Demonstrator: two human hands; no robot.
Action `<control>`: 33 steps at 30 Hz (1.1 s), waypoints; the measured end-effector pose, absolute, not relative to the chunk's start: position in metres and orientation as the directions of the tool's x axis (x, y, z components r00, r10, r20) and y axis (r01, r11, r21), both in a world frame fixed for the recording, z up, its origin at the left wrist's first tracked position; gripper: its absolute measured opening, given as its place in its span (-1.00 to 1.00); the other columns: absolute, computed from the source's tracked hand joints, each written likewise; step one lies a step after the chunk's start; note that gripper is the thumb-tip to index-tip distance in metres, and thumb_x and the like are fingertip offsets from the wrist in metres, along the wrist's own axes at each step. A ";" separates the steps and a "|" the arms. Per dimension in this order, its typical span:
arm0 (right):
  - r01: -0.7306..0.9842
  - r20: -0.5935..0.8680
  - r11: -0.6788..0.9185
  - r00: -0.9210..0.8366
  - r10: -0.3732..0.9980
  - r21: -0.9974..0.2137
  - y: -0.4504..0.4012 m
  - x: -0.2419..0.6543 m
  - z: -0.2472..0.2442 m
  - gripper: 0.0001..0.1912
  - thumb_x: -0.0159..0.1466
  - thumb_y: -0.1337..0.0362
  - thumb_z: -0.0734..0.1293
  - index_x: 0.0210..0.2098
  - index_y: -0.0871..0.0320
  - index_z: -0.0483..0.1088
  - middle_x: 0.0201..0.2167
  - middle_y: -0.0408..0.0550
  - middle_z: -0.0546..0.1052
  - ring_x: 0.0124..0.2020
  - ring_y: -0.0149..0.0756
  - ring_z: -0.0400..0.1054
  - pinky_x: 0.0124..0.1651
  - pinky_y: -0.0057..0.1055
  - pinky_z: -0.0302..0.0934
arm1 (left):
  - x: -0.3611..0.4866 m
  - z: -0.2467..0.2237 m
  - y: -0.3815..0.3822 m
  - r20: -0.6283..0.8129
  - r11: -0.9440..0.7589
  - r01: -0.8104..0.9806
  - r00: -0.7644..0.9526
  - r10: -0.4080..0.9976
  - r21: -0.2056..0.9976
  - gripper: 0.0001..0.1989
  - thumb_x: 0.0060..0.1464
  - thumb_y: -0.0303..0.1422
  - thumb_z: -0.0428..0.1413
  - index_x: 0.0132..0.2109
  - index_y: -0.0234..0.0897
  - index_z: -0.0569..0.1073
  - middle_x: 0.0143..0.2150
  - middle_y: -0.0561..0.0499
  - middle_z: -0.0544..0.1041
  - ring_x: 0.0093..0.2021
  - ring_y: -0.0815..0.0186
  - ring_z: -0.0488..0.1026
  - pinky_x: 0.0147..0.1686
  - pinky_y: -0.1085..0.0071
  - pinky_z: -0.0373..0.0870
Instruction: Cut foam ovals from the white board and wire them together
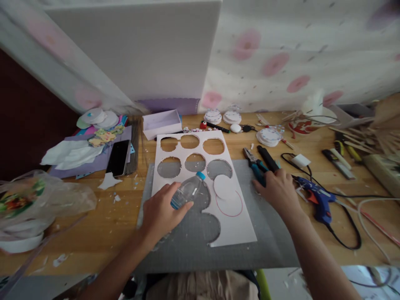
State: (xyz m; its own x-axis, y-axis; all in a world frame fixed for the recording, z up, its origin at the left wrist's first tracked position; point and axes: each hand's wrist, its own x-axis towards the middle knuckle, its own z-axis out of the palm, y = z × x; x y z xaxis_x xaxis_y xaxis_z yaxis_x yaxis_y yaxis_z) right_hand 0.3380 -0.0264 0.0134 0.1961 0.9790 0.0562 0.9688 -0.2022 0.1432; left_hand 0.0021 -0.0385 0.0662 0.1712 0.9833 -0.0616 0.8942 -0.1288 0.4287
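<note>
My left hand (162, 208) is wrapped around a clear plastic bottle (190, 189) with a blue cap, tilted with the cap up and to the right. The bottle is above a white foam board (229, 231) with several round holes cut in it. A loose white disc (225, 186) lies on the board, partly over a circle drawn in red. My right hand (276, 189) is curled over the teal handles of pliers (258, 166) right of the board. Its fingertips also cover the end of a black tool (267, 157) beside the pliers.
A grey cutting mat (250, 256) lies under the board. To the right are a blue glue gun (318, 202) with its cord, a utility knife (339, 164) and a white charger (300, 161). A phone (118, 157), a white box (162, 124) and a plastic bag (75, 198) stand left.
</note>
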 end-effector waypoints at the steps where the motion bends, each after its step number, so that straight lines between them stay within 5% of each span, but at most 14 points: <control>1: 0.965 0.048 -0.205 0.200 0.979 0.162 -0.025 0.335 0.013 -0.61 0.26 0.08 0.27 -0.30 0.34 0.47 -0.25 0.34 0.42 -0.20 0.15 0.34 -0.22 -0.12 0.20 | 0.003 0.066 -0.038 -0.070 -0.129 0.901 0.172 0.983 0.413 -0.59 0.05 -0.14 0.18 0.04 -0.14 0.40 -0.02 -0.05 0.56 -0.05 0.05 0.52 -0.23 0.30 0.35; 5: 0.969 0.039 -0.218 0.215 0.976 0.118 -0.022 0.334 0.011 -0.68 0.28 0.22 0.20 -0.29 0.38 0.45 -0.24 0.39 0.44 -0.17 0.22 0.34 -0.24 -0.09 0.20 | 0.007 0.066 -0.038 -0.090 -0.139 0.918 0.184 0.979 0.371 -0.58 0.06 -0.13 0.16 0.05 -0.15 0.41 -0.02 -0.06 0.55 -0.05 0.03 0.52 -0.26 0.28 0.35; 8: 0.962 0.102 -0.261 0.269 0.958 -0.085 -0.024 0.343 0.010 -0.64 0.30 0.24 0.11 -0.29 0.39 0.42 -0.27 0.46 0.46 -0.17 0.26 0.36 -0.22 -0.01 0.20 | 0.007 0.064 -0.038 -0.088 -0.147 0.924 0.189 0.978 0.353 -0.58 0.07 -0.14 0.15 0.06 -0.16 0.40 -0.04 -0.07 0.55 -0.04 0.04 0.51 -0.27 0.29 0.35; 12: 0.889 0.082 -0.277 0.327 0.942 -0.366 -0.040 0.357 0.008 -0.58 0.36 0.15 0.01 -0.34 0.21 0.39 -0.44 0.17 0.51 -0.38 -0.06 0.44 -0.33 -0.20 0.29 | 0.006 0.063 -0.038 -0.088 -0.157 0.924 0.199 0.976 0.348 -0.56 0.08 -0.14 0.14 0.08 -0.16 0.38 -0.04 -0.07 0.54 -0.05 0.06 0.51 -0.26 0.30 0.35; 16: 0.611 -0.087 -0.348 0.415 0.906 -0.711 -0.069 0.347 0.014 -0.60 0.22 -0.10 0.24 -0.41 0.11 0.41 -0.57 -0.08 0.47 -0.53 -0.20 0.40 -0.49 -0.31 0.29 | 0.005 0.062 -0.036 -0.104 -0.156 0.918 0.206 0.973 0.364 -0.54 0.08 -0.12 0.15 0.09 -0.17 0.38 -0.03 -0.09 0.54 -0.04 0.05 0.50 -0.24 0.29 0.35; 20: 0.198 -0.258 -0.365 0.418 0.871 -0.910 -0.094 0.319 0.028 -0.65 -0.03 0.02 0.50 -0.45 0.09 0.35 -0.40 -0.07 0.56 -0.34 -0.13 0.49 -0.28 -0.26 0.43 | 0.004 0.063 -0.035 -0.112 -0.160 0.915 0.215 0.970 0.370 -0.55 0.08 -0.12 0.14 0.09 -0.18 0.37 -0.03 -0.08 0.53 -0.03 0.04 0.50 -0.25 0.29 0.35; 25: -0.301 -0.352 -0.273 0.253 0.901 -0.914 -0.109 0.295 0.043 -0.59 -0.05 0.25 0.55 -0.49 0.04 0.19 -0.35 -0.13 0.52 -0.29 -0.12 0.54 -0.25 -0.22 0.49 | 0.004 0.064 -0.034 -0.114 -0.163 0.915 0.219 0.969 0.370 -0.55 0.09 -0.12 0.15 0.09 -0.18 0.38 -0.04 -0.08 0.53 -0.04 0.03 0.51 -0.25 0.28 0.35; 28: -0.420 -0.280 -0.210 0.110 0.954 -0.883 -0.113 0.288 0.051 -0.60 -0.03 0.30 0.52 -0.54 0.04 0.15 -0.29 -0.10 0.52 -0.21 -0.01 0.53 -0.19 0.00 0.47 | 0.004 0.063 -0.034 -0.115 -0.171 0.912 0.228 0.967 0.372 -0.54 0.09 -0.12 0.14 0.10 -0.16 0.37 -0.04 -0.07 0.53 -0.04 0.05 0.50 -0.25 0.29 0.34; 33: -0.491 -0.167 -0.234 -0.176 0.970 -0.839 -0.119 0.280 0.055 -0.75 -0.02 0.21 0.50 -0.47 0.01 0.32 0.13 0.00 0.44 0.18 0.23 0.28 0.06 0.31 0.20 | 0.004 0.063 -0.035 -0.107 -0.179 0.916 0.230 0.967 0.358 -0.56 0.09 -0.11 0.15 0.08 -0.15 0.38 -0.03 -0.06 0.53 -0.05 0.06 0.51 -0.26 0.30 0.33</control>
State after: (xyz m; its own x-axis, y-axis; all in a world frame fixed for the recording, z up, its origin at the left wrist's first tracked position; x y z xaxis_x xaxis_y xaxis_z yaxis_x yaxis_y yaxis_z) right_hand 0.2803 -0.1187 0.0552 -0.1759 0.9701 -0.1671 -0.4908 -0.2336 -0.8394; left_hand 0.0041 -0.0348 0.0625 0.2304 0.9672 -0.1067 0.9164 -0.1788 0.3580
